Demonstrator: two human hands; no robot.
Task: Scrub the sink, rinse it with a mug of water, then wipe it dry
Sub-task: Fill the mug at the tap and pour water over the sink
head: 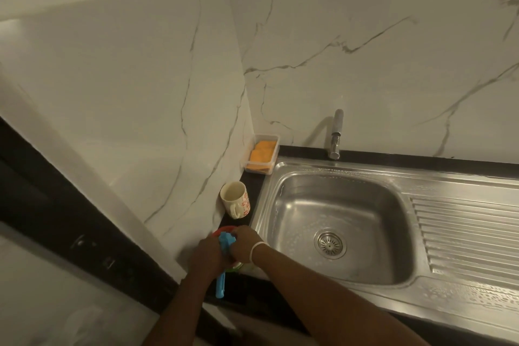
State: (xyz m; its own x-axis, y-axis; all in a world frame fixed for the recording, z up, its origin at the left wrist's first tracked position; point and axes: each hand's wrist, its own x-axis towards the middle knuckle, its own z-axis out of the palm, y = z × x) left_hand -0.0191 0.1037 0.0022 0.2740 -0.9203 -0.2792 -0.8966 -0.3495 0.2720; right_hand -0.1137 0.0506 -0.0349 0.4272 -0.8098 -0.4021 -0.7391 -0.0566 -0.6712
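Note:
A steel sink (pixel 283 177) with a round drain (pixel 330 243) fills the right of the view, its basin wet. Left of it, on the black counter, stands a cream mug (pixel 234 199) with a red flower pattern. My left hand (pixel 206 257) grips a blue scrub brush (pixel 223 244) by its handle, whose end sticks out below the hand. My right hand (pixel 244 243) holds the brush head over a round red-rimmed container (pixel 223 229) at the counter's front left. What lies under the hands is mostly hidden.
A clear tray (pixel 273 139) holding orange sponges (pixel 262 152) sits in the back corner by the marble wall. A chrome tap (pixel 335 135) rises behind the basin. The ribbed drainboard (pixel 463 233) stretches to the right.

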